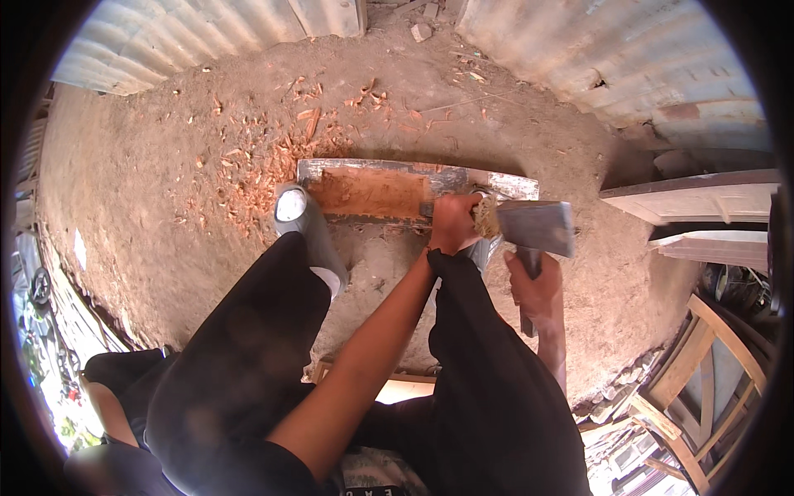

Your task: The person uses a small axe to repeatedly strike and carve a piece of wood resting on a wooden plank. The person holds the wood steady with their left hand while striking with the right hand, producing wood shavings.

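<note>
A long wooden board [372, 192] with a reddish hollowed recess and worn grey-white paint lies crosswise beneath me. My left hand [453, 221] is closed on a chisel [426, 209] held low over the board's right half, its blade in the recess and its frayed, pale end toward the right. My right hand [534, 281] grips the handle of a hatchet [533, 227], whose broad grey head is raised just right of the chisel's end. My grey-shod left foot [310, 240] rests at the board's left end; the other foot is mostly hidden behind my left hand.
Reddish wood shavings [265, 165] litter the dirt floor [165, 207]. Corrugated metal sheets [612, 50] stand along the far side. Pale planks [678, 198] lie at right, with wooden frames [703, 380] stacked below them. More timber and clutter [50, 306] line the left edge.
</note>
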Available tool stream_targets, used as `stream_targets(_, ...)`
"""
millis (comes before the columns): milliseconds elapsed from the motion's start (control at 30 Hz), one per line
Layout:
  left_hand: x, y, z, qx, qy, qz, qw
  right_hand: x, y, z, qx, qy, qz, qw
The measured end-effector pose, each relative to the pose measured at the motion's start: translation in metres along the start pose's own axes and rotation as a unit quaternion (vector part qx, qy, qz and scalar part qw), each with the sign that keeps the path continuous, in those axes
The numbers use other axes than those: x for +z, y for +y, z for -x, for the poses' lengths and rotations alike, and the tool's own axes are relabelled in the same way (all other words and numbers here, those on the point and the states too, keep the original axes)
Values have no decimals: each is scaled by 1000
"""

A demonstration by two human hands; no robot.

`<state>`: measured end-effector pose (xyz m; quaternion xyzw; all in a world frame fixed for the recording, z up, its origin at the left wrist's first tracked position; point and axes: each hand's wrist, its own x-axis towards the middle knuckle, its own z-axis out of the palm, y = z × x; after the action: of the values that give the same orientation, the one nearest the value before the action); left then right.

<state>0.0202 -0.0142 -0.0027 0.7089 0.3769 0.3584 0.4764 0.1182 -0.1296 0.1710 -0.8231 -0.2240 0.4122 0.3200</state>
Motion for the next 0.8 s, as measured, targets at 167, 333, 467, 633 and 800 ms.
stream_targets(167,12,8,0,-7,-14,15,1000,12,20,5,81,27,-98,992)
stream_targets(333,6,2,2,9,-26,-31,999,-7,35,9,37,6,-80,996)
stream_targets(467,11,6,0,14,-45,-33,998,16,49,22,39,28,-145,988)
stream_targets(633,11,9,1,36,-18,-53,998,-13,47,20,-2,-15,-161,987)
stream_targets(800,15,-2,3,43,-29,-68,996,4,23,18,42,14,-115,992)
